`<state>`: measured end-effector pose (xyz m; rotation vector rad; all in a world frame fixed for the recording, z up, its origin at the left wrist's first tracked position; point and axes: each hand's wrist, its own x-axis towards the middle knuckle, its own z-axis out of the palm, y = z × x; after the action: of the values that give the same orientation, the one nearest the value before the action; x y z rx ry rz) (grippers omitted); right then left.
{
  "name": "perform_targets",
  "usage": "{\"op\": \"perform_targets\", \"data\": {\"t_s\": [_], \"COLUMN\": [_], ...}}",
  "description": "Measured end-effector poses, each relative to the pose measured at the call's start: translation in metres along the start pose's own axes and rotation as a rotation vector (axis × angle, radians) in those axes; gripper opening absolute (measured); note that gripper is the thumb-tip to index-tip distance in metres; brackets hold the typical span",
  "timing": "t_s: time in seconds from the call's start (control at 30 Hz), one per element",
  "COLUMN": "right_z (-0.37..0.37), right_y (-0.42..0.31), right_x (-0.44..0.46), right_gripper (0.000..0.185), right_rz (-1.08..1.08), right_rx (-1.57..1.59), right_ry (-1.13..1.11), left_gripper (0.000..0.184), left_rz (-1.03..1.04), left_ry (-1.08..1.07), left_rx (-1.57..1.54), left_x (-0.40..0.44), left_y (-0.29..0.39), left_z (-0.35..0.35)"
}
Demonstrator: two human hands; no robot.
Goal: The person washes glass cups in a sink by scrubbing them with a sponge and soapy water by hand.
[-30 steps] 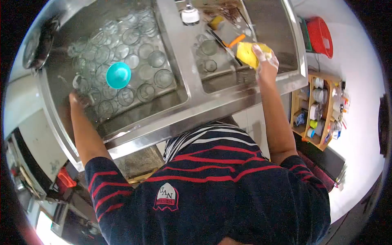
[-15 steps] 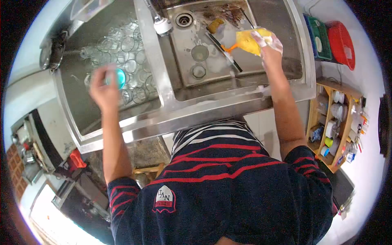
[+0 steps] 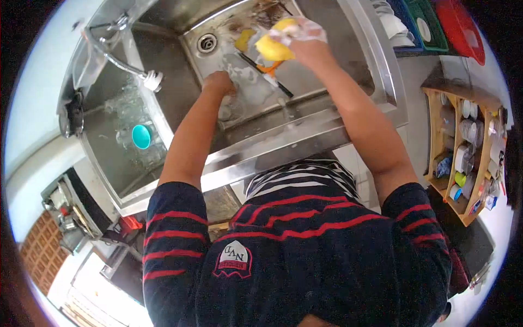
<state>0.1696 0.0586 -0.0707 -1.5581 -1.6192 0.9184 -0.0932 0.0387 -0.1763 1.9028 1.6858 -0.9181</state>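
My right hand (image 3: 305,35), covered in white suds, grips a yellow sponge (image 3: 274,48) above the right basin (image 3: 348,65). Low in the same basin, my left hand (image 3: 219,84) curls over a drinking glass that it mostly hides. Another clear glass (image 3: 225,113) stands just below that hand. Between my hands lies a black squeegee (image 3: 283,89) with an orange handle (image 3: 269,68). A second yellow sponge piece (image 3: 244,40) rests near the drain (image 3: 207,43). In the left basin, a teal cup (image 3: 141,137) sits among several clear glasses (image 3: 131,106).
A flexible hose faucet (image 3: 153,80) hangs over the divider between the basins. To the right are a green crate (image 3: 430,24), a red basin (image 3: 463,32) and a wooden shelf (image 3: 430,109) with stacked dishes. A dark rack (image 3: 71,114) is at the left.
My left hand has moved from beside the teal cup in the left basin to the glasses in the right one. The sponge in my right hand has shifted leftward; the view has turned.
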Motion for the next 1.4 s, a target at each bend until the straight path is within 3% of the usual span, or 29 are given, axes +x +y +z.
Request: {"op": "perform_targets", "data": {"t_s": [0.03, 0.07, 0.1, 0.13, 0.17, 0.2, 0.23, 0.27, 0.33, 0.37, 0.4, 0.47, 0.5, 0.57, 0.63, 0.73, 0.9, 0.97, 1.03, 1.07, 1.13, 1.2, 1.27, 1.3, 1.4], "right_z": [0.006, 0.013, 0.018, 0.011, -0.002, -0.01, -0.007, -0.002, 0.001, 0.0, -0.001, -0.003, -0.001, 0.005, 0.011, 0.007, 0.003, 0.006, 0.005, 0.013, 0.032, 0.024, 0.019, 0.021, 0.013], "right_y": [0.007, 0.021, 0.028, 0.019, 0.001, -0.011, -0.006, 0.005, 0.017, 0.018, 0.02, 0.017, 0.017, 0.021, 0.02, 0.007, -0.007, -0.017, -0.044, -0.044, -0.039, -0.05, -0.048, -0.042, -0.053], "right_x": [0.003, 0.003, 0.006, 0.005, 0.003, 0.003, 0.007, 0.012, 0.019, 0.021, 0.024, 0.022, 0.02, 0.018, 0.018, 0.013, -0.005, -0.011, -0.028, -0.029, -0.032, -0.04, -0.043, -0.036, -0.038], "right_gripper": [0.053, 0.053, 0.053, 0.053, 0.051, 0.049, 0.049, 0.053, 0.057, 0.047, 0.038, 0.035, 0.034, 0.033, 0.032, 0.031, 0.039, 0.039, 0.038, 0.038, 0.036, 0.034, 0.028, 0.024, 0.029], "right_rz": [0.009, -0.195, -0.409, -0.408, -0.197, 0.009, 0.001, 0.06, 0.104, 0.118, 0.133, 0.136, 0.116, 0.089, 0.329, 0.376, 0.432, 0.462, 0.317, 0.314, -0.015, -0.09, -0.621, -0.772, -0.781], "right_rx": [0.005, -0.302, -0.616, -0.612, -0.27, 0.071, 0.075, 0.146, 0.218, 0.286, 0.354, 0.431, 0.394, 0.357, 0.586, 0.771, 1.229, 1.366, 1.033, 1.033, 0.459, 0.344, -0.023, -0.051, -0.195], "right_ry": [0.009, 0.144, 0.274, 0.277, 0.166, 0.052, 0.052, 0.121, 0.186, 0.208, 0.23, 0.176, 0.167, 0.159, 0.032, 0.061, -0.104, -0.149, -0.124, -0.124, 0.129, 0.149, 0.231, 0.253, 0.173], "left_gripper": [0.056, 0.056, 0.051, 0.046, 0.046, 0.042, 0.037, 0.037, 0.031, 0.028, 0.028, 0.027, 0.027, 0.028, 0.038, 0.045, 0.043, 0.049, 0.05, 0.052, 0.048, 0.042, 0.038, 0.036, 0.033], "left_rz": [-0.018, -0.014, 0.144, 0.3, 0.296, 0.14, -0.038, -0.038, 0.081, 0.276, 0.283, 0.733, 0.729, 0.818, 0.981, 0.978, 0.877, 0.64, 0.538, 0.441, 0.532, 0.538, 0.516, 0.493, 0.499], "left_ry": [0.05, 0.042, 0.019, -0.005, -0.001, 0.026, 0.055, 0.066, 0.226, 0.161, 0.173, 0.029, 0.043, 0.101, 0.099, 0.216, 0.348, 0.313, 0.334, 0.349, 0.279, 0.303, 0.332, 0.318, 0.301], "left_rx": [0.004, 0.019, -0.297, -0.614, -0.61, -1.19, -1.767, -1.768, -2.186, -2.288, -2.292, -2.558, -2.632, -2.588, -2.495, -2.349, -2.357, -2.61, -2.604, -2.594, -2.58, -2.632, -2.657, -2.621, -2.585], "left_x": [0.007, 0.014, 0.023, 0.026, 0.016, 0.003, -0.011, -0.023, -0.04, -0.044, -0.048, -0.058, -0.062, -0.072, -0.081, -0.093, -0.104, -0.113, -0.119, -0.119, -0.112, -0.124, -0.122, -0.122, -0.137], "left_y": [-0.003, -0.016, -0.04, -0.052, -0.047, -0.042, -0.035, -0.027, -0.016, -0.016, -0.013, 0.002, 0.008, 0.023, 0.027, 0.03, 0.027, 0.028, 0.04, 0.044, 0.048, 0.064, 0.071, 0.074, 0.08], "left_z": [0.006, 0.01, 0.012, 0.011, 0.005, 0.002, -0.004, -0.013, -0.029, -0.035, -0.04, -0.054, -0.062, -0.078, -0.092, -0.107, -0.114, -0.111, -0.107, -0.106, -0.097, -0.1, -0.097, -0.095, -0.101]}}
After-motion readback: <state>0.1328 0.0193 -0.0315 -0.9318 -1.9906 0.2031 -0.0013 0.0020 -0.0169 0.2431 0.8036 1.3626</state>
